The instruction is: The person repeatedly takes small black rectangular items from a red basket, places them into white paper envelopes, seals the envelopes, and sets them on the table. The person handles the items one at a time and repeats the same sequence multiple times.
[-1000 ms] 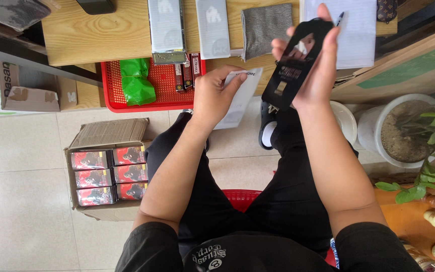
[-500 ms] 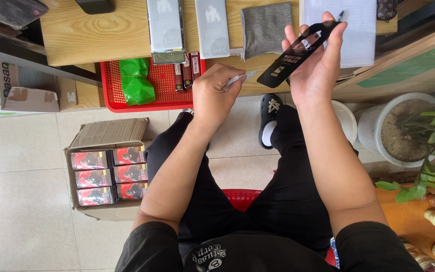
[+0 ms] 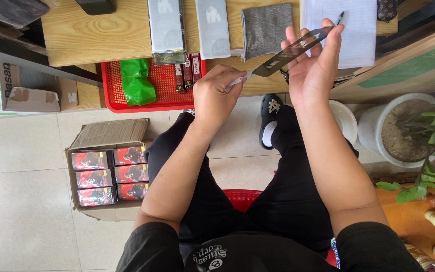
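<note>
Landmark: wooden desk (image 3: 101,35), near edge running across the upper view.

- Dark flat panel (image 3: 293,50), thin, tilted, held in air just in front of the desk edge; far tip over the white paper sheet (image 3: 358,35).
- Right hand (image 3: 313,70): fingers spread wide behind the panel, fingertips gripping its long edges.
- Left hand (image 3: 217,95): closed to a pinch on a thin clear film tab (image 3: 240,80) at the panel's near corner.
- Red basket (image 3: 157,85), tucked under the desk edge, holding a green bag (image 3: 137,83).
- Grey cloth (image 3: 267,27) and two grey flat packs (image 3: 166,25) on the desk.
- Open carton of red boxes (image 3: 109,174), on the floor, left of the knees; bare tile around it.
- White plant pot (image 3: 399,128), on the floor, right of the legs.
</note>
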